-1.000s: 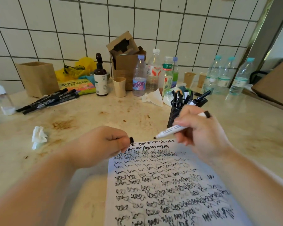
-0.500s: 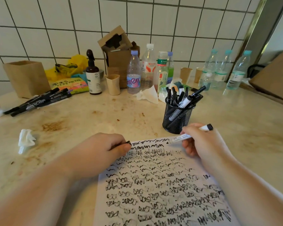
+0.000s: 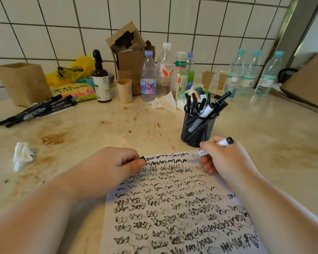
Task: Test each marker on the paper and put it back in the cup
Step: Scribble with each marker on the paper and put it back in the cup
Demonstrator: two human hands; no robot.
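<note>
A white sheet of paper (image 3: 174, 208) covered in black scribbles lies on the counter in front of me. My right hand (image 3: 226, 156) grips a white marker (image 3: 200, 154) with a black end, its tip touching the paper's top edge beside a fresh wavy line. My left hand (image 3: 110, 167) is a fist at the paper's top left corner, pinching the black marker cap (image 3: 142, 158). A black mesh cup (image 3: 197, 129) holding several markers stands just behind my right hand.
Several black markers (image 3: 39, 110) lie at the far left. A crumpled tissue (image 3: 22, 155) sits left of my hand. Along the tiled wall stand water bottles (image 3: 148, 77), paper cups (image 3: 124, 90), a dark spray bottle (image 3: 100, 79) and cardboard boxes (image 3: 23, 83).
My right hand has brought the marker from above the paper down to its top edge and drawn along it. The view shifted, so the cup now shows clear of my hand.
</note>
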